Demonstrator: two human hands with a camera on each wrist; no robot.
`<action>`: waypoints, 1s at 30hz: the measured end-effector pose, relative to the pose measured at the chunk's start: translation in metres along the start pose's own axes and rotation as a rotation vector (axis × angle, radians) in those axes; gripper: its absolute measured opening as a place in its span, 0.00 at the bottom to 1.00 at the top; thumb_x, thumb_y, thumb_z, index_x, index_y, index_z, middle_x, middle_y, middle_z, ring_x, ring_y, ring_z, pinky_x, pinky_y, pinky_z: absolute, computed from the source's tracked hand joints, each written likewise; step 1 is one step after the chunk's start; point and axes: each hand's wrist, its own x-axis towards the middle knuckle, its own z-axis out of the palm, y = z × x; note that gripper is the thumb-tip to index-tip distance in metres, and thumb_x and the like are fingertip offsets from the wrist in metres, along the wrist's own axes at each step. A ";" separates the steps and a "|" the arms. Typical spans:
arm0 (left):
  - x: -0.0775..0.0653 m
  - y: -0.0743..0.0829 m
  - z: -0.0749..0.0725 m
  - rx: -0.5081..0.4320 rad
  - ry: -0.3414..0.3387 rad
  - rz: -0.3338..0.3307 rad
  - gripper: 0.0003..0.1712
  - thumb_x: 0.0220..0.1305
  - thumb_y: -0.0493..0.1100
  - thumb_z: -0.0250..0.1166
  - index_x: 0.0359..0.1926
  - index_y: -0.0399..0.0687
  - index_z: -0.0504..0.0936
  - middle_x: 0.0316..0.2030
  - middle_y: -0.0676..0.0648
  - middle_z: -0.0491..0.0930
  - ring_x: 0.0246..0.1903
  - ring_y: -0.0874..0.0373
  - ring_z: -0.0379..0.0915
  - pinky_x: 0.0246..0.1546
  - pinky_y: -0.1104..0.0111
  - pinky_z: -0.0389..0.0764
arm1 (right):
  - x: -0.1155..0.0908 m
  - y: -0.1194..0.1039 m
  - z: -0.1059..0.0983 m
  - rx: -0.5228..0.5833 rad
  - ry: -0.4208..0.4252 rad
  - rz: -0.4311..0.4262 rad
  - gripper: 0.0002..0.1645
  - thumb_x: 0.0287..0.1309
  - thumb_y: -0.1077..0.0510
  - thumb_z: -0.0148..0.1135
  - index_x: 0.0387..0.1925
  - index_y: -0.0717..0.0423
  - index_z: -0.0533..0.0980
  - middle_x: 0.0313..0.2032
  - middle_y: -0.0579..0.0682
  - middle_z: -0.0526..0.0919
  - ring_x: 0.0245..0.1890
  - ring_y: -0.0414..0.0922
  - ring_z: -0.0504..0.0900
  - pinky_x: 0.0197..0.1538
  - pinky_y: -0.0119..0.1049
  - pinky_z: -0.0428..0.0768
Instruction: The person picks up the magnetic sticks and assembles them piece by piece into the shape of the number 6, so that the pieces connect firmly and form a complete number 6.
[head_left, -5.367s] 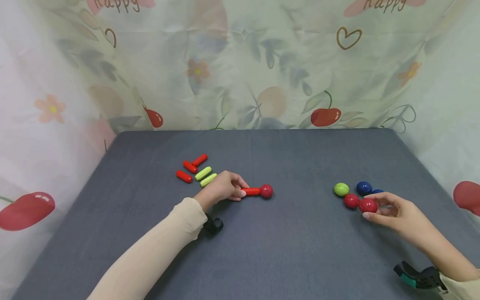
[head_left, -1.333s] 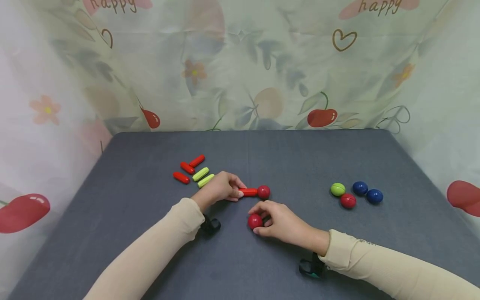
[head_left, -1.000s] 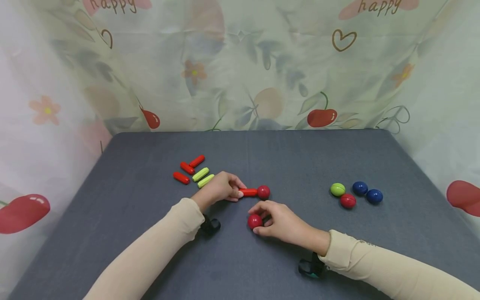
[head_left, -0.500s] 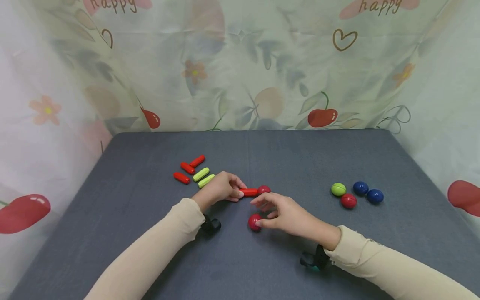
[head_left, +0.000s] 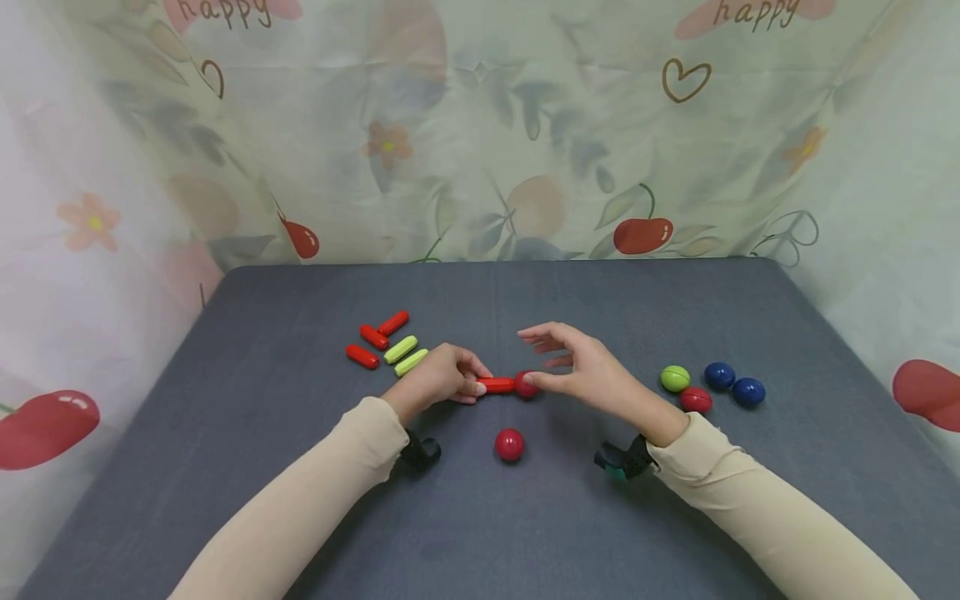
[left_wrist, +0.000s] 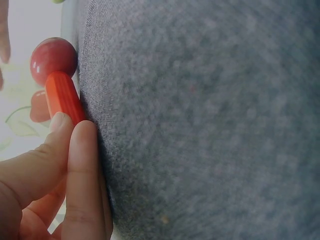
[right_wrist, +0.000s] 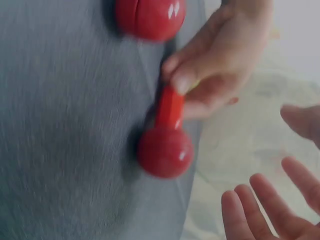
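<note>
My left hand (head_left: 450, 373) pinches a short red ridged rod (head_left: 497, 385) between thumb and fingers, low over the dark cloth. At the rod's right end sits a red ball (left_wrist: 52, 61), up against it in the left wrist view. Over that ball my right hand (head_left: 588, 368) hovers with fingers extended; its thumb overlaps the ball in the head view. The right wrist view shows the fingers (right_wrist: 270, 205) spread, apart from the ball and holding nothing. A second red ball (head_left: 510, 445) lies loose on the cloth, nearer the body.
Three red rods (head_left: 363, 357) and two yellow-green rods (head_left: 401, 349) lie at the left, close behind the left hand. To the right are a green ball (head_left: 675, 378), another red ball (head_left: 697, 400) and two blue balls (head_left: 720, 376). A patterned curtain (head_left: 420, 192) hangs behind the dark-covered table (head_left: 300, 292).
My right hand brought a red ball from the right group to the middle, let it go, then rose and moved back toward the ball at the rod's end. The left hand stayed on the rod.
</note>
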 end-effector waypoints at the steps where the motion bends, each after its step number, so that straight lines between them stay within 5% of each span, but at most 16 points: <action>1: 0.000 0.000 0.000 -0.001 0.000 -0.001 0.10 0.57 0.31 0.68 0.42 0.38 0.85 0.32 0.45 0.79 0.24 0.61 0.76 0.32 0.70 0.83 | 0.002 0.003 -0.001 -0.006 -0.009 0.000 0.33 0.55 0.55 0.70 0.62 0.50 0.70 0.60 0.54 0.75 0.58 0.53 0.75 0.59 0.50 0.75; 14: 0.000 0.000 0.000 0.017 0.011 -0.005 0.11 0.56 0.32 0.70 0.42 0.40 0.85 0.28 0.46 0.78 0.26 0.60 0.74 0.32 0.71 0.83 | 0.020 0.031 0.008 0.015 -0.236 0.141 0.36 0.55 0.58 0.70 0.64 0.57 0.67 0.62 0.58 0.72 0.59 0.55 0.75 0.57 0.46 0.78; 30: 0.002 -0.001 0.000 0.011 0.006 -0.007 0.11 0.57 0.32 0.69 0.43 0.39 0.85 0.28 0.47 0.77 0.24 0.61 0.75 0.31 0.71 0.83 | 0.031 0.052 0.010 0.153 -0.278 0.195 0.32 0.48 0.63 0.74 0.57 0.59 0.73 0.53 0.56 0.77 0.50 0.47 0.79 0.55 0.39 0.79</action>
